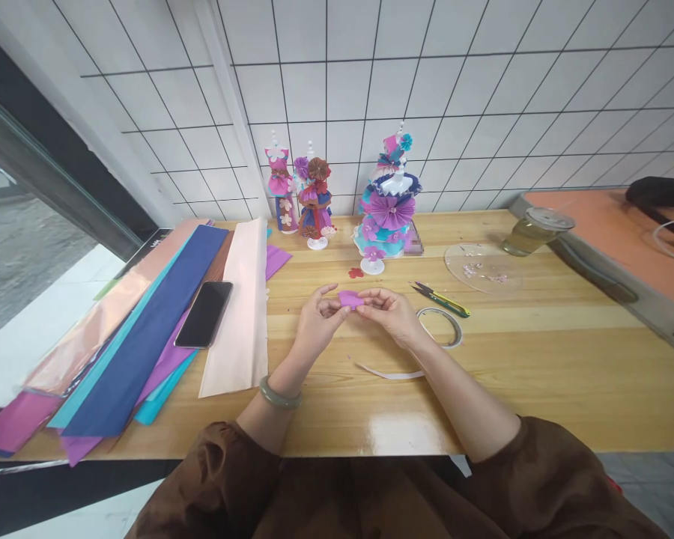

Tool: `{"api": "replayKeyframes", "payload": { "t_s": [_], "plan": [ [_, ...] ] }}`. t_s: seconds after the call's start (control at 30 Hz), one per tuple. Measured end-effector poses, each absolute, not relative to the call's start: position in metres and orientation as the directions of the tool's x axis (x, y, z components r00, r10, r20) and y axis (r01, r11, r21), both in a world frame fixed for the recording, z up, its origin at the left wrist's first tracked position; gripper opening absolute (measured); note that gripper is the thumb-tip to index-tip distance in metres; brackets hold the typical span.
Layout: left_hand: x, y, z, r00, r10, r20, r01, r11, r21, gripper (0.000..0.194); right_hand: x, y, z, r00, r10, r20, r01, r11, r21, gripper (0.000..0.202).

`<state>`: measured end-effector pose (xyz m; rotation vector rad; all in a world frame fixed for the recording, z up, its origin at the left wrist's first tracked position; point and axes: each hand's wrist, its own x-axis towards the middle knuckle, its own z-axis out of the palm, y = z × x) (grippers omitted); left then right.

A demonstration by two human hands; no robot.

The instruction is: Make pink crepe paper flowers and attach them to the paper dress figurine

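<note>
Between my two hands, above the wooden table (337,419), is a small piece of purple paper (350,299). My left hand (321,314) pinches its left side with thumb and fingers. On the right side, my right hand (390,311) grips it the same way. Just beyond the paper lies a red paper flower (356,273). A roll of white tape (454,333) rests beside my right wrist, its loose strip (390,375) running under the forearm. Yellow-handled thread snips (443,301) lie to the right of that hand.
Dress forms in crepe-paper outfits (392,213) stand along the tiled wall. Stacked coloured paper (146,329) covers the left side, with a phone (205,314) on it. At the right are a clear round dish (460,281) of small beads and a lidded drink cup (531,233).
</note>
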<state>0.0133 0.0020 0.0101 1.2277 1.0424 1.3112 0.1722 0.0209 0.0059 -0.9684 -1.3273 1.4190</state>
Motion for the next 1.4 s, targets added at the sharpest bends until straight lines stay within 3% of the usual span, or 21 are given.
{"api": "replayKeyframes", "payload": {
  "t_s": [0.13, 0.37, 0.57, 1.0, 1.4],
  "plan": [
    [0.015, 0.002, 0.009, 0.069, 0.992, 0.106, -0.12, -0.097, 0.988, 0.06, 0.172, 0.021, 0.006, -0.286, 0.955, 0.072, -0.094, 0.047, -0.994, 0.037],
    [0.013, 0.002, 0.01, 0.058, 0.99, 0.127, -0.077, -0.122, 0.989, 0.057, 0.17, 0.017, 0.011, -0.335, 0.937, 0.102, -0.025, 0.1, -0.995, 0.04],
    [0.013, 0.001, 0.009, 0.061, 0.987, 0.147, -0.06, -0.143, 0.988, 0.056, 0.171, 0.017, 0.012, -0.32, 0.943, 0.092, 0.104, 0.131, -0.986, 0.03],
    [0.012, 0.002, 0.003, 0.075, 0.972, 0.222, 0.041, -0.225, 0.973, 0.048, 0.174, 0.021, 0.008, -0.279, 0.953, 0.122, 0.135, 0.165, -0.977, 0.028],
    [0.009, -0.002, 0.012, 0.082, 0.924, 0.374, 0.319, -0.38, 0.868, 0.016, 0.173, 0.017, 0.016, -0.256, 0.919, 0.3, 0.238, 0.36, -0.902, 0.019]
  ]
}}
